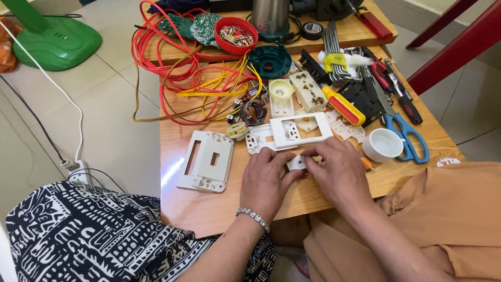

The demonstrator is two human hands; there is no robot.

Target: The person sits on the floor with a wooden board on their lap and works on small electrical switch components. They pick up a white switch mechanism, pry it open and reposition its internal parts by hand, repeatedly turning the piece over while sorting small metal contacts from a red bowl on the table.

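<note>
Near the front edge of the low wooden table [209,209], the left hand [266,180] and right hand [339,175] pinch a small white plastic switch module [297,163] between their fingertips, clamped at both ends. It looks light, stiff and slightly slippery, best held by its edges.

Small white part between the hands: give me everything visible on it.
The small white part looks like moulded plastic, blocky, with faint openings on its top face. It sits low over the wooden table, near its front edge. The left hand and right hand pinch it from either side, fingertips covering its ends. Finer detail is too small to tell.
</note>
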